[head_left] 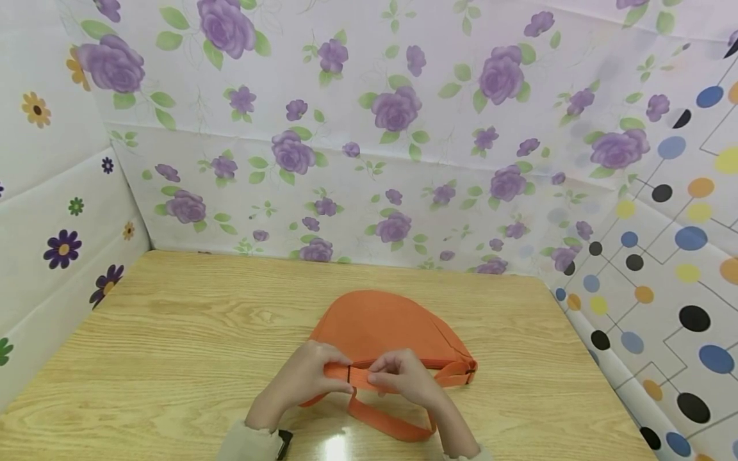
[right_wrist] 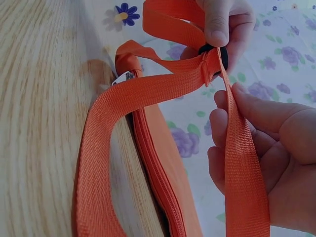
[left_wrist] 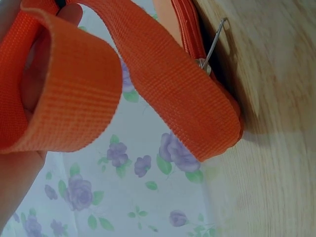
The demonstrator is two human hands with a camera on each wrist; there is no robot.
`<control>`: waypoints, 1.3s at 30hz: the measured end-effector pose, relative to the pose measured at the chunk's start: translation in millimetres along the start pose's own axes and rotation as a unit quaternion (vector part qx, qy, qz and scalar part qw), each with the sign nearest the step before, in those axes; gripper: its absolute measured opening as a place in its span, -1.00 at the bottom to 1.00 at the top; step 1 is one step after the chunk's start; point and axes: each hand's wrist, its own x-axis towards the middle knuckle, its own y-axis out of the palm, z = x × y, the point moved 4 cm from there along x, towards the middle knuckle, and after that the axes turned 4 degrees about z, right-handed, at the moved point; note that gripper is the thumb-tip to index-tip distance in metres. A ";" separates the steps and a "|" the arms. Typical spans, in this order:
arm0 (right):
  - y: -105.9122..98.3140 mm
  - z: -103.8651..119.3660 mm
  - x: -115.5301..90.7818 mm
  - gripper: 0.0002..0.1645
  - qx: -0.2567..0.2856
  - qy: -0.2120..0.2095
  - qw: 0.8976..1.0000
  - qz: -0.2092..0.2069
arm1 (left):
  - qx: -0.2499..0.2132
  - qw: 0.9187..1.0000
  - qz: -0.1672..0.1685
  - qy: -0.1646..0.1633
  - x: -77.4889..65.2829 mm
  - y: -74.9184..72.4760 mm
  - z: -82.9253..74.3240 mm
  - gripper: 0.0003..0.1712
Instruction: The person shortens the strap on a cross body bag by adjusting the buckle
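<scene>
An orange bag [head_left: 392, 323] with a zipper [right_wrist: 155, 173] along its edge lies on the table. Its orange webbing strap [head_left: 392, 419] loops out toward the near side. My left hand [head_left: 314, 371] pinches the strap at a black slider buckle [right_wrist: 217, 57], thumb on top in the right wrist view. My right hand [head_left: 406, 378] holds a length of the strap between thumb and fingers, just right of the buckle. In the left wrist view a wide strap loop [left_wrist: 84, 94] curves in front of the left fingers, hiding most of them.
The wooden table [head_left: 190, 333] extends on both sides of the bag. Flowered sheeting [head_left: 346, 153] rises behind it, and dotted sheeting [head_left: 692, 288] stands on the right. A metal zipper pull [left_wrist: 215, 44] sticks out from the bag's end.
</scene>
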 end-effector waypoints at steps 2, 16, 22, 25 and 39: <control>0.3 0.6 0.3 -0.86 0.003 -0.001 1.000 -0.002 | 0.009 1.000 -0.001 -0.001 -0.1 -0.1 0.0 -0.67; 3.0 3.5 2.8 -0.85 0.009 -0.014 1.000 -0.004 | 0.040 0.999 -0.006 -0.001 -1.0 1.0 -0.9 -0.66; 5.3 6.7 4.4 -0.86 -0.003 -0.028 1.000 -0.007 | 0.045 0.999 -0.001 -0.005 -0.1 2.0 -1.7 -0.66; 6.3 7.5 5.3 -0.86 -0.001 -0.032 0.999 -0.005 | 0.056 0.998 0.000 -0.004 0.4 2.8 -2.8 -0.66; 9.3 6.4 8.9 -0.87 -0.010 -0.034 0.999 0.002 | 0.101 0.995 0.002 0.010 2.8 7.0 -6.9 -0.64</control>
